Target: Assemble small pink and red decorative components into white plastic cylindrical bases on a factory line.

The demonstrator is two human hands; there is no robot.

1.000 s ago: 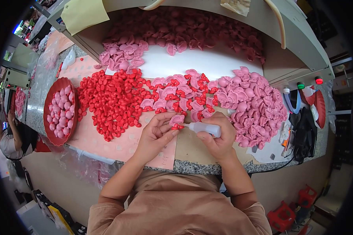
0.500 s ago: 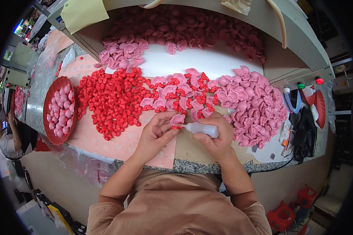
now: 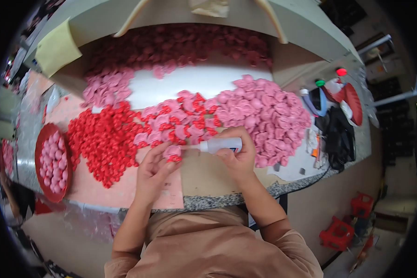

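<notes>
My left hand [image 3: 152, 169] pinches a small pink moulded piece [image 3: 173, 151] between thumb and fingertips. A little red part [image 3: 174, 158] sits at the piece's lower edge. Wrapped in my right hand [image 3: 242, 160] is a translucent white squeeze bottle [image 3: 221, 145] with a thin nozzle, lying nearly level. Its nozzle points left toward the pink piece; whether the tip touches it I cannot tell. Just beyond my hands lie several pink pieces with red parts [image 3: 163, 123] in loose rows.
Left of the rows is a heap of red parts [image 3: 104, 141], then a red basket [image 3: 42, 173] of pink balls. A pink heap [image 3: 264, 113] spreads at the right, near black cloth [image 3: 342, 143]. A grey hooded booth [image 3: 301, 37] rises behind, with more pink pieces inside.
The whole view has shifted and turned. The bottle's nozzle has drawn away from the red part, and the bottle is tilted differently. Both hands keep their hold.
</notes>
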